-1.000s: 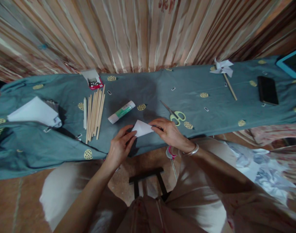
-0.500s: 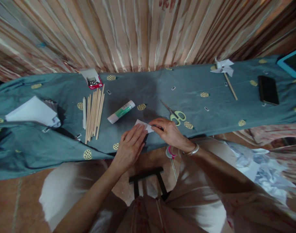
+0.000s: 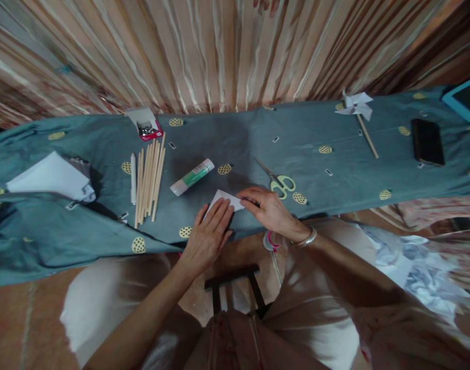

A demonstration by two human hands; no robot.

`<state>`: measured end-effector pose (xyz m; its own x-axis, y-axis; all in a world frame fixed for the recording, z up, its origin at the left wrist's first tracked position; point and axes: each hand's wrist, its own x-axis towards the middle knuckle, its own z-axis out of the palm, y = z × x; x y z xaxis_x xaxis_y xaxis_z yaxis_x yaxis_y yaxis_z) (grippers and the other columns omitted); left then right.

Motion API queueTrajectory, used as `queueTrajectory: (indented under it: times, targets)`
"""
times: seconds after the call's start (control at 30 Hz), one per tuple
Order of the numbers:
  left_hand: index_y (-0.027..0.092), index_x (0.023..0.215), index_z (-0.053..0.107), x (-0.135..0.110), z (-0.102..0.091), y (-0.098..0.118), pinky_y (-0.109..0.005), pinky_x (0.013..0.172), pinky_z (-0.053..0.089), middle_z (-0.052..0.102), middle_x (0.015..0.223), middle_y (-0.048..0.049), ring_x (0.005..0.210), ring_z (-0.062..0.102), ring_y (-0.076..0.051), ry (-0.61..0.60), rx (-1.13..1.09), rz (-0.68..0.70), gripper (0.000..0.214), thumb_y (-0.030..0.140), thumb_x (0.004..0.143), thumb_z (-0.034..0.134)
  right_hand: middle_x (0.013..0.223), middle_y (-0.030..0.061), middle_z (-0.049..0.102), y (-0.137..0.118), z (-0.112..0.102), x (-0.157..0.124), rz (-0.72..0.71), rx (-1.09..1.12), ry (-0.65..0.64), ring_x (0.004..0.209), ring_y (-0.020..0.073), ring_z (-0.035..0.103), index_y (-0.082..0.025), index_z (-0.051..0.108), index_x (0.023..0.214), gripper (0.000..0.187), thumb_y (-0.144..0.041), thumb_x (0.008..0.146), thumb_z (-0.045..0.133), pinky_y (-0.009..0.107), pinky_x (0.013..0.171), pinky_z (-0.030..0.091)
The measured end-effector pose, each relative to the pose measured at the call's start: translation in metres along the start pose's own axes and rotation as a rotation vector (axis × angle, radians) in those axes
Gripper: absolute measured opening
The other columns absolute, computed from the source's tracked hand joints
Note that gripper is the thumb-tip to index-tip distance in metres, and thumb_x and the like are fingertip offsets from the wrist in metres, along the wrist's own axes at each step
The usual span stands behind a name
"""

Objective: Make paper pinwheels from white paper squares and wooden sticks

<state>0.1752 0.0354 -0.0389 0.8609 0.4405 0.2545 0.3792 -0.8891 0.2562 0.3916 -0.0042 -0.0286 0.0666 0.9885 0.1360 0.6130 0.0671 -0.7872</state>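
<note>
A small folded piece of white paper [image 3: 220, 194] lies near the front edge of the cloth-covered table. My left hand [image 3: 207, 237] rests on it, fingers stretched out flat across its lower left part. At the paper's right corner my right hand [image 3: 266, 208] is closed, thumb and forefinger pinching it. Just beyond the right hand are scissors [image 3: 278, 184] with pale green handles. A glue stick [image 3: 192, 177] with a green label lies beyond the left hand. Farther left is a bunch of wooden sticks [image 3: 150, 180] beside a white stick-like thing [image 3: 133, 179].
An open small box [image 3: 150, 132] of metal bits stands at the back left. White paper sheets [image 3: 52, 177] lie far left. A paper pinwheel [image 3: 357, 106] on a stick, a dark phone [image 3: 428, 142] and a blue-framed device [image 3: 466, 100] are at the right. Crumpled paper [image 3: 423, 277] lies lower right.
My left hand has slid slightly down and left over the paper, so more of the paper shows. My right hand keeps its pinch at the corner.
</note>
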Motion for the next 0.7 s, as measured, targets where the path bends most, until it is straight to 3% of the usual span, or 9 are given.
queueTrajectory:
  times: [0.5, 0.7]
  targets:
    - [0.014, 0.152, 0.034, -0.0010, 0.0032, -0.0017, -0.052, 0.116, 0.033, 0.047, 0.151, -0.0183, 0.143, 0.041, -0.030, -0.024, -0.032, -0.023, 0.055, 0.027, 0.100, 0.046, 0.098, 0.0053, 0.075, -0.0024, -0.0010, 0.0007, 0.007, -0.021, -0.002, 0.093, 0.0195, 0.068, -0.020, 0.073, 0.098, 0.017, -0.014, 0.090, 0.060, 0.034, 0.090, 0.052]
    - [0.009, 0.145, 0.044, -0.0003, 0.0034, -0.0008, -0.051, 0.115, 0.034, 0.049, 0.150, -0.0184, 0.142, 0.042, -0.031, -0.016, 0.033, 0.003, 0.048, 0.029, 0.101, 0.045, 0.101, 0.0076, 0.074, -0.0057, 0.0013, -0.0017, -0.033, -0.111, 0.015, 0.098, 0.0230, 0.066, -0.018, 0.070, 0.103, 0.016, -0.021, 0.086, 0.069, 0.037, 0.091, 0.052]
